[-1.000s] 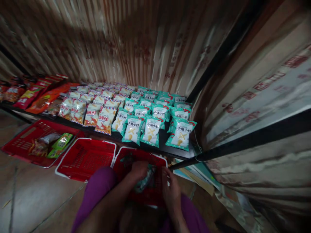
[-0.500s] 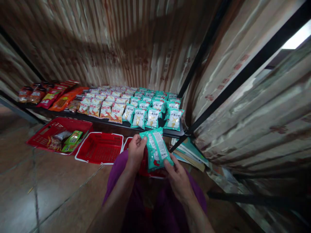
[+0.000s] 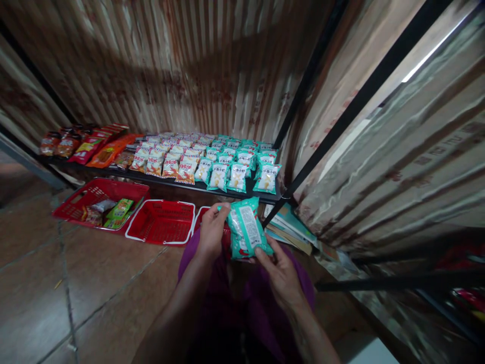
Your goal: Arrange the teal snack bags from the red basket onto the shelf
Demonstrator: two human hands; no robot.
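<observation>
- Left basket [image 3: 76, 206], 10 o'clock from the held packet (12 taken as toward the shelf): red; contains green packets [image 3: 119, 208], a grey packet [image 3: 104, 206] and a brownish packet [image 3: 93, 216].
- Middle basket [image 3: 162, 217], 9 o'clock: red, perforated walls, white handle along the rim.
- Third basket [image 3: 199, 215], between the person's legs, mostly hidden behind the hands and packet; from where I stand I cannot tell its contents.
- Left hand [image 3: 212, 228]: at the packet's 10 o'clock corner, thumb and fingers narrowed in a pinch on its edge.
- Shelf [image 3: 250, 188], 12 o'clock: a block of white-fronted teal packets [image 3: 231, 177], the white-and-red packets [image 3: 170, 164] next to them, toward 10 o'clock.
- Held teal packet [image 3: 246, 228]: between the two hands, printed back up, long axis roughly 11 to 5 o'clock. Neither hand nearer; both touch it, at opposite corners.
- Right hand [image 3: 282, 270]: at the 5 o'clock corner, thumb on the printed back; remaining fingers partly hidden beneath, their exact closure not visible.
- Stacked papers or books [image 3: 290, 230], 3 o'clock, on the floor beside the right hand.
</observation>
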